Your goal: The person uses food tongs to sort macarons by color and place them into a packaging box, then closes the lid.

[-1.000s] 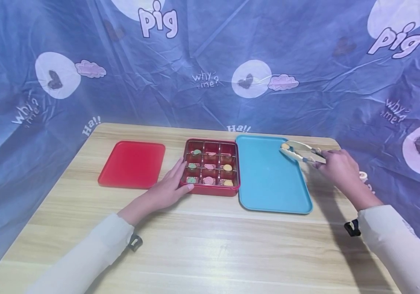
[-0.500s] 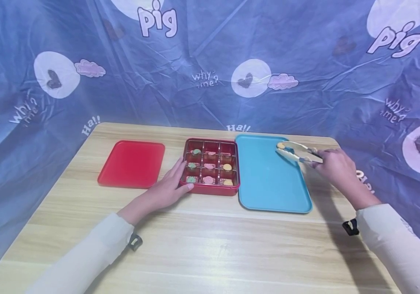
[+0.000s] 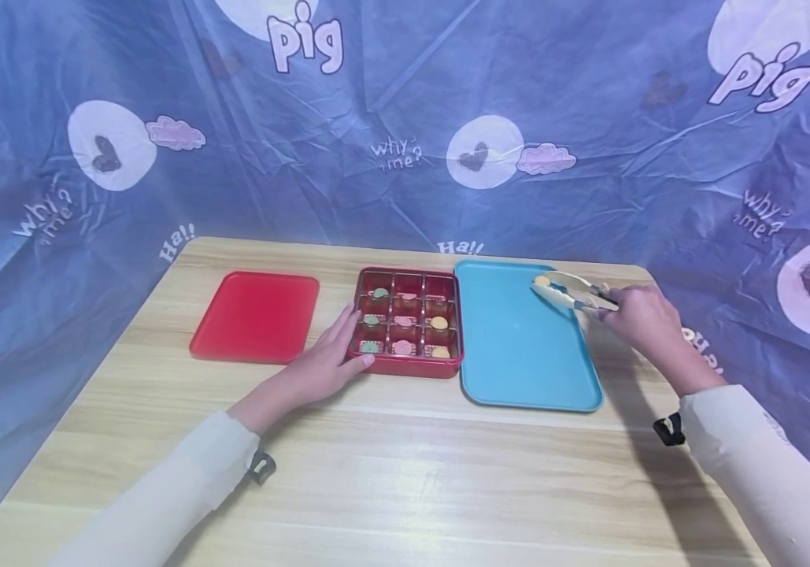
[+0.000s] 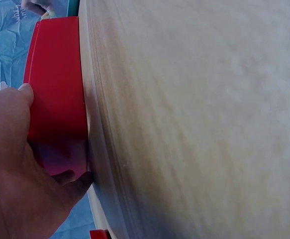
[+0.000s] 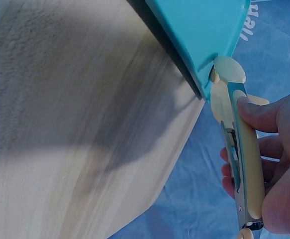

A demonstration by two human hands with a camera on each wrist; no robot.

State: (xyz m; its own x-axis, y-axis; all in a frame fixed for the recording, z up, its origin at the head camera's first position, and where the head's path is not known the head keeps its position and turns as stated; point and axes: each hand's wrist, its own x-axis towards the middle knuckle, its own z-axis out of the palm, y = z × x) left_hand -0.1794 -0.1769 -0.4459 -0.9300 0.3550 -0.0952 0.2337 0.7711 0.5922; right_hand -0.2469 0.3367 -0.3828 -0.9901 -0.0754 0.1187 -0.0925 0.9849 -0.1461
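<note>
My left hand (image 3: 327, 358) rests on the front left corner of a red divided box (image 3: 405, 367), its fingers extended along the left side and its thumb at the front rim. The left wrist view shows the thumb tip at the top edge of the red front wall (image 4: 60, 79). Inside the box are green cookies (image 3: 371, 346), pink cookies (image 3: 402, 346) and yellow cookies (image 3: 438, 323), one colour per column. My right hand (image 3: 641, 323) grips cream and teal tongs (image 3: 578, 291). A yellow cookie (image 3: 542, 280) sits between the tong tips over the far right corner of the blue tray (image 3: 521, 354).
On the left lies a flat red lid (image 3: 256, 319). The blue tray stands directly right of the box. Everything is on a wooden table (image 3: 348, 472), with a blue printed cloth (image 3: 348, 181) hanging close behind its far edge and around the sides.
My right hand and the tongs have shifted slightly left, and the yellow cookie has moved left with the tong tips. The left hand and the box have stayed put.
</note>
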